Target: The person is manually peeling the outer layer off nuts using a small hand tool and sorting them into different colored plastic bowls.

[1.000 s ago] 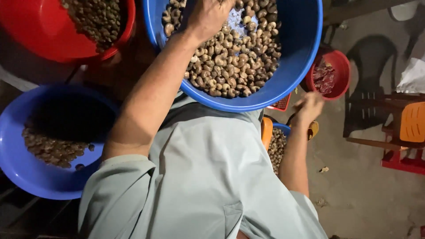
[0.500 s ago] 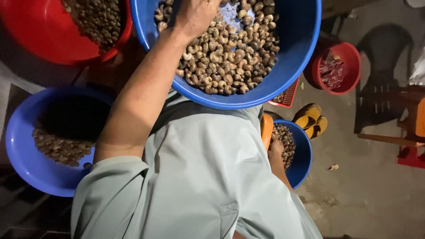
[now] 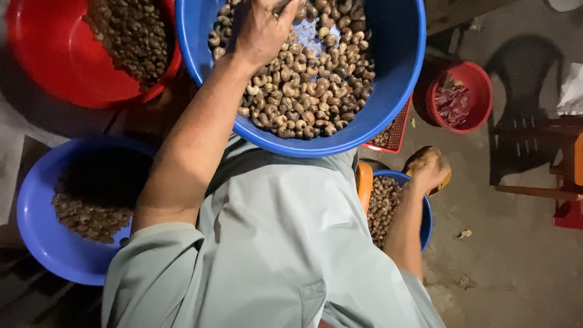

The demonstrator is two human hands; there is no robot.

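My left hand (image 3: 260, 29) reaches into a large blue basin (image 3: 398, 73) of pale cashew nuts (image 3: 310, 85). Its fingers curl down into the pile near the far side, closed on nuts. My right hand (image 3: 429, 172) hovers by the far rim of a small blue bowl (image 3: 427, 218) of brown nuts beside my hip. The fingers are curled shut, and I cannot see what, if anything, is inside them. A yellow sandal (image 3: 419, 159) lies just beyond that hand.
A red basin (image 3: 54, 67) of dark nuts sits at the upper left. Another blue basin (image 3: 42, 237) with brown nuts is at the lower left. A small red bucket (image 3: 480, 79) of reddish scraps, a red mesh basket (image 3: 398, 133) and dark plastic chairs (image 3: 522, 121) stand on the concrete floor.
My right hand went from near the red bucket down into the small blue bowl, then rose to its far rim. My left hand stayed in the large basin, shifting slightly left.
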